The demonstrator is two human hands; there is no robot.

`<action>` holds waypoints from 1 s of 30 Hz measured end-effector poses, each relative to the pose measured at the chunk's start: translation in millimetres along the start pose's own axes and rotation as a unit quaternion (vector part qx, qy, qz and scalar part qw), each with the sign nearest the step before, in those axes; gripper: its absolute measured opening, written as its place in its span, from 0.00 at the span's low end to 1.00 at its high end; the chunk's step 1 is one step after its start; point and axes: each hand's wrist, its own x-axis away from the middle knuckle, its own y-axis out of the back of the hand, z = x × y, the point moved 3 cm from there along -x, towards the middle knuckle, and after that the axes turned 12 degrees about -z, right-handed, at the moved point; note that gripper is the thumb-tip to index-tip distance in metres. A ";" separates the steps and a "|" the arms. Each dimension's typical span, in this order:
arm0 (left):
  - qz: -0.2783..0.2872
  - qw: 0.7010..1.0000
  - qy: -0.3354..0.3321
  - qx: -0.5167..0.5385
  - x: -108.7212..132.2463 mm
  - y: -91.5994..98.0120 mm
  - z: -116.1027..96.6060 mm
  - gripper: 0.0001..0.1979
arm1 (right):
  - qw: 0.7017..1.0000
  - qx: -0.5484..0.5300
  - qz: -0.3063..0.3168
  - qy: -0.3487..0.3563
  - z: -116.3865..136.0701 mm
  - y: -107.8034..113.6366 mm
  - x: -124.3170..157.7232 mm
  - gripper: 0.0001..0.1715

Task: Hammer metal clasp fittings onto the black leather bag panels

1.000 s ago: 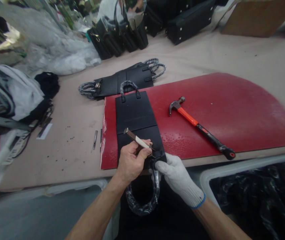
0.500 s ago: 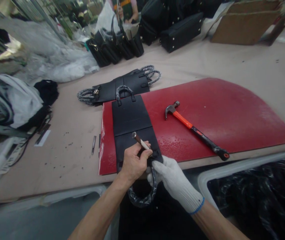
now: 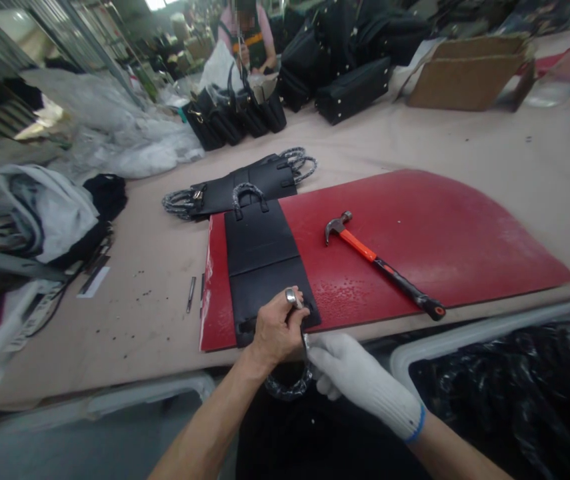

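Note:
A flat black bag panel (image 3: 259,257) lies on a red board (image 3: 415,247), with one wrapped handle (image 3: 247,193) at its far end and another wrapped handle (image 3: 289,385) hanging over the table edge. My bare left hand (image 3: 277,330) is closed around a metal punch tool (image 3: 292,297) held upright at the panel's near edge. My right hand (image 3: 352,367), in a white knit glove, pinches the near handle by its attachment, right next to the left hand.
A hammer (image 3: 379,263) with an orange and black handle lies on the red board to the right. More flat black panels (image 3: 245,183) lie beyond. Finished black bags (image 3: 237,110), a cardboard box (image 3: 469,80), plastic wrap (image 3: 115,133) and another person (image 3: 247,33) are at the back.
The punch tool in my left hand has swung from slanted to upright. The view has tilted up, so both hands sit lower at the panel's near edge.

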 end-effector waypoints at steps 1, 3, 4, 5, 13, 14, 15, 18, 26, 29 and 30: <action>0.001 1.000 -0.001 0.003 0.0 -0.7 -0.3 0.06 | 0.998 0.059 -0.009 0.023 2.5 10.4 2.1 0.15; 0.006 1.000 -0.006 0.012 -0.5 -2.0 -1.0 0.05 | 0.975 0.182 -0.089 0.091 11.5 40.2 3.1 0.17; 0.007 1.000 -0.010 0.016 -0.6 -2.6 -1.4 0.05 | 0.950 0.236 -0.163 0.126 17.6 58.6 2.4 0.17; 0.008 1.000 -0.013 0.019 -0.6 -3.1 -1.5 0.05 | 0.913 0.288 -0.244 0.159 24.1 77.3 1.1 0.17; 0.013 0.999 0.031 0.023 3.6 -6.4 2.1 0.07 | 0.778 0.537 -0.310 0.097 38.7 143.0 -42.0 0.25; 0.012 0.999 0.037 0.024 3.9 -6.7 2.0 0.07 | 0.787 0.532 -0.300 0.087 38.9 144.0 -46.8 0.22; 0.009 0.999 0.041 0.027 4.1 -6.9 1.9 0.07 | 0.792 0.527 -0.297 0.082 40.1 145.0 -50.5 0.20; 0.004 0.998 0.050 0.027 4.2 -7.2 1.4 0.07 | 0.809 0.501 -0.297 0.080 47.0 148.6 -53.1 0.16; 0.005 0.998 0.064 0.022 3.5 -6.9 1.7 0.07 | 0.969 0.018 -0.200 0.146 80.4 140.7 34.5 0.25; 0.003 0.998 0.060 0.026 3.1 -6.9 2.0 0.07 | 0.959 -0.042 -0.192 0.203 88.7 133.3 68.3 0.30; 0.002 0.998 0.059 0.027 2.9 -6.9 2.0 0.07 | 0.950 -0.007 -0.213 0.227 89.2 131.3 74.4 0.29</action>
